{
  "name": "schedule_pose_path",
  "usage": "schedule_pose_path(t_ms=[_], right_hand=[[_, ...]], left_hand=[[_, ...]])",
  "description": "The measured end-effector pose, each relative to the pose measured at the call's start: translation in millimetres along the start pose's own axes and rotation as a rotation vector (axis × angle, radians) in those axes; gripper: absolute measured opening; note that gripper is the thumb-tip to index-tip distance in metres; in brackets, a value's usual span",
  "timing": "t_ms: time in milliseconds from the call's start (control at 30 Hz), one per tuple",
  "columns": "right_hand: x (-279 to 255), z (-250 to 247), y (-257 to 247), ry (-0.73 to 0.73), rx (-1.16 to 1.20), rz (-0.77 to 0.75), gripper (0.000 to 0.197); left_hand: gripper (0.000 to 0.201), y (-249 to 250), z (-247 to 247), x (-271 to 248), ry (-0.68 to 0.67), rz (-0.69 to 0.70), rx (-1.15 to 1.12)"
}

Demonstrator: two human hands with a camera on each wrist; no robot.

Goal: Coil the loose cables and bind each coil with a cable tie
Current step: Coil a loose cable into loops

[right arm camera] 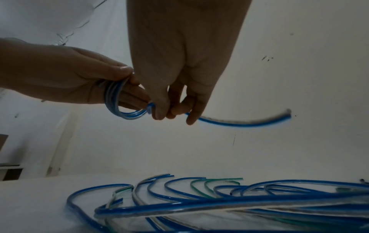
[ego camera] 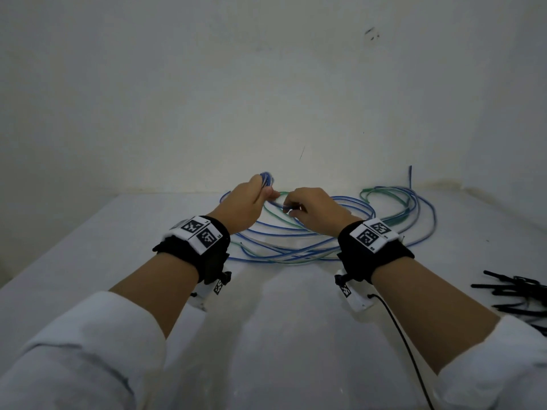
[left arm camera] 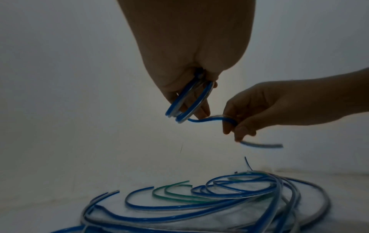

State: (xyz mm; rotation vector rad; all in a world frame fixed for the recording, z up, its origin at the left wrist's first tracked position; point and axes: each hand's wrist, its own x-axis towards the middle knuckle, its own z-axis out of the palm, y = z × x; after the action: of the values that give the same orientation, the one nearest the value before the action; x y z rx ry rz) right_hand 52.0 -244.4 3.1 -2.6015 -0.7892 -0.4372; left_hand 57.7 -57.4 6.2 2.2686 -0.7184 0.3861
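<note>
My left hand (ego camera: 257,196) (left arm camera: 191,88) grips a small coil of blue cable (left arm camera: 184,104) (right arm camera: 115,100) (ego camera: 267,178), wound in a few loops round its fingers, held above the table. Just to its right, my right hand (ego camera: 296,207) (right arm camera: 171,108) pinches the same cable's loose tail (right arm camera: 239,123) (left arm camera: 211,119), whose free end sticks out to the right. Both hands hover over a pile of loose blue and green cables (ego camera: 325,232) (left arm camera: 219,201) (right arm camera: 219,201) spread on the white table (ego camera: 266,321).
A bunch of black cable ties (ego camera: 515,294) lies at the table's right edge. One blue cable end (ego camera: 410,176) stands up against the white wall (ego camera: 266,84) behind the pile. A black cord (ego camera: 405,344) trails from my right wristband.
</note>
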Motion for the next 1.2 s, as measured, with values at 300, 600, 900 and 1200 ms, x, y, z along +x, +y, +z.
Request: schedule_pose_path(t_ms=[300,600,900,1200], right_hand=[[5.5,-1.5,-7.8,0.272,-0.125,-0.185,0.006],[10.0,-6.8,-7.3,0.288,-0.378,-0.301,0.008],[4.0,-3.1,-0.8,0.159,-0.060,-0.135,0.017],[7.8,-2.4,-4.2,0.271,0.070,-0.148,0.007]], left_hand=[[0.032,5.7,4.2,-1.6,-0.005,-0.110,-0.120],[0.026,4.9,2.6,-6.8,-0.017,-0.118,-0.108],[0.021,3.7,1.3,-9.6,-0.067,-0.143,-0.075],[0.032,14.9,-2.4,-12.7,-0.054,-0.212,-0.497]])
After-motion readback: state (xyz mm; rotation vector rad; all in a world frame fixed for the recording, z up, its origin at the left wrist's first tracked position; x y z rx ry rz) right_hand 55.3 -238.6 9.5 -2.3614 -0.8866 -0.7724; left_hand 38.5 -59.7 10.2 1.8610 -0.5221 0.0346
